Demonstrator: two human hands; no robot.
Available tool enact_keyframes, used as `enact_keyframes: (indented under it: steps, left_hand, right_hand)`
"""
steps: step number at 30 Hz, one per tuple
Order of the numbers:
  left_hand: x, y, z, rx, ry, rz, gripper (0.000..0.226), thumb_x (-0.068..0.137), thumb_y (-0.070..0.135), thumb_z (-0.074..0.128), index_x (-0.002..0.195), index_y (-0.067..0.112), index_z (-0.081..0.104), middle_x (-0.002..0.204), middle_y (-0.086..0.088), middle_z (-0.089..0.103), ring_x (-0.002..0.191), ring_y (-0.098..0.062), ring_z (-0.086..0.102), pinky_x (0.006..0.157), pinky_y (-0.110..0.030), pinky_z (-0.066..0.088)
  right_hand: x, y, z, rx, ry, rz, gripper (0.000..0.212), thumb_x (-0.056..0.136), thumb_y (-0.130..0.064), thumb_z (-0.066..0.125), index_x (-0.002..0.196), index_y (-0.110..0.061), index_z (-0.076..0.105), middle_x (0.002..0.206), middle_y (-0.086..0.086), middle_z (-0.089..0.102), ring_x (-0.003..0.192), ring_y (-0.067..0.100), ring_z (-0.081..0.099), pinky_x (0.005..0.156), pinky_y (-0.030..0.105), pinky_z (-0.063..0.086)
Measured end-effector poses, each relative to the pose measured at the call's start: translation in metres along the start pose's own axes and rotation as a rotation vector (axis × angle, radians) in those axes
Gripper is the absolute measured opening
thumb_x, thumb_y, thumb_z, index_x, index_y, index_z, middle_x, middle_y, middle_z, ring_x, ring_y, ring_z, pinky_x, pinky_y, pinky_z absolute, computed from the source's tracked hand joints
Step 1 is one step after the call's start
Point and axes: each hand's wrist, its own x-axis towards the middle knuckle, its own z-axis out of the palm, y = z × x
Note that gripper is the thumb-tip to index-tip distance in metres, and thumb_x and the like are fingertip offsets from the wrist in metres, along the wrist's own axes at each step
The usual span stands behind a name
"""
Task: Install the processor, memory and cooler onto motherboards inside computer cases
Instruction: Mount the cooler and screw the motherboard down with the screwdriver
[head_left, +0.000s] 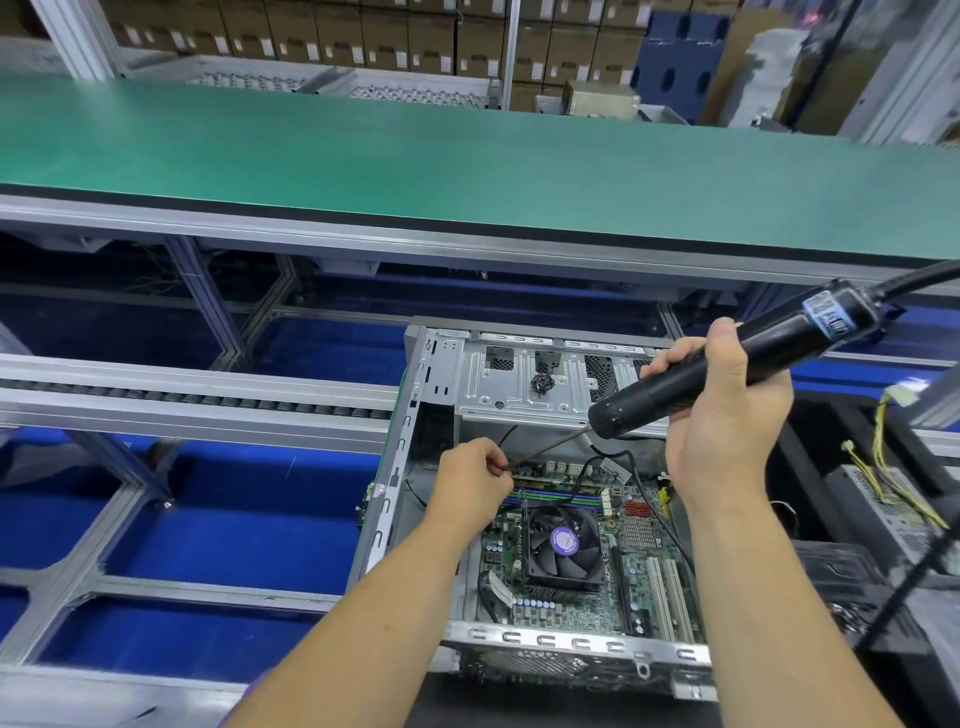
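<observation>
Open grey sheet-metal computer case (431, 415) lies on its side in front of me, green circuit-covered motherboard (587, 587) inside. Black finned cooler with a round fan and purple hub sticker (563, 548) already sits on the board; processor presumably beneath it, hidden. Memory slots (561, 500) near my left hand, blue and green strips; whether filled I cannot tell. Judging the cooler screws remain. My right hand (727, 410) wraps the matte black cylindrical electric screwdriver (727, 358); my left hand (470, 480) pinches its thin steel bit (550, 447) near the tip, above the board's top edge.
</observation>
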Motion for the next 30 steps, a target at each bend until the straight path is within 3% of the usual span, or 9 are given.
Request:
enact_keyframes:
  steps: [5,9,13,19,22,24,30]
  left_hand:
    - [0.001,0.000,-0.001,-0.010,0.023,-0.010,0.025,0.082,0.008,0.070,0.075,0.028,0.059,0.067,0.013,0.059,0.059,0.002,0.054,0.056,-0.002,0.041]
    - [0.001,-0.001,0.001,0.027,-0.010,0.010,0.018,0.083,0.008,0.069,0.079,0.024,0.063,0.070,0.013,0.059,0.063,-0.001,0.055,0.058,-0.005,0.043]
    - [0.001,-0.001,0.002,0.092,-0.062,0.025,0.013,0.083,0.007,0.067,0.081,0.019,0.064,0.071,0.009,0.059,0.072,-0.012,0.058,0.071,-0.026,0.055]
    - [0.003,-0.005,0.004,0.152,-0.088,0.000,0.012,0.084,0.008,0.065,0.082,0.020,0.063,0.080,0.001,0.065,0.079,-0.020,0.064,0.074,-0.037,0.058]
    - [0.004,-0.006,0.006,0.180,-0.078,-0.019,0.014,0.086,0.012,0.065,0.081,0.023,0.059,0.081,0.003,0.064,0.078,-0.019,0.064,0.073,-0.037,0.058]
    - [0.005,-0.008,0.007,0.180,-0.063,-0.046,0.017,0.087,0.013,0.066,0.079,0.025,0.057,0.080,0.004,0.062,0.077,-0.018,0.062,0.071,-0.036,0.058]
    - [0.008,-0.018,0.011,0.151,-0.069,-0.132,0.017,0.089,0.016,0.071,0.081,0.023,0.057,0.085,0.004,0.061,0.080,-0.018,0.060,0.072,-0.029,0.052]
  right_hand:
    - [0.003,0.002,-0.002,0.004,0.036,0.027,0.024,0.085,-0.034,0.073,0.088,-0.019,0.055,0.069,0.005,0.060,0.061,0.024,0.059,0.070,0.043,0.054]
    - [0.002,0.002,-0.003,-0.033,-0.022,0.010,0.009,0.085,-0.035,0.071,0.078,-0.032,0.066,0.069,0.002,0.061,0.062,0.022,0.060,0.071,0.043,0.053]
    - [-0.001,0.005,-0.001,-0.089,-0.191,-0.002,0.011,0.084,-0.031,0.071,0.075,-0.035,0.067,0.070,0.004,0.062,0.069,0.029,0.059,0.078,0.051,0.054]
    - [-0.003,0.009,0.019,-0.249,-0.524,-0.013,0.012,0.078,-0.021,0.072,0.079,-0.029,0.064,0.073,0.003,0.066,0.069,0.024,0.065,0.072,0.032,0.056]
    - [-0.003,0.011,0.033,-0.292,-0.592,0.018,0.012,0.076,-0.027,0.074,0.078,-0.034,0.064,0.074,0.006,0.065,0.070,0.027,0.066,0.074,0.051,0.059]
    - [-0.004,0.016,0.039,-0.303,-0.611,0.038,0.013,0.075,-0.029,0.075,0.080,-0.027,0.062,0.073,0.005,0.064,0.071,0.033,0.064,0.075,0.061,0.056]
    - [-0.014,0.031,0.047,-0.356,-0.629,0.101,0.043,0.072,-0.036,0.076,0.091,-0.003,0.055,0.073,-0.001,0.065,0.071,0.032,0.064,0.075,0.058,0.056]
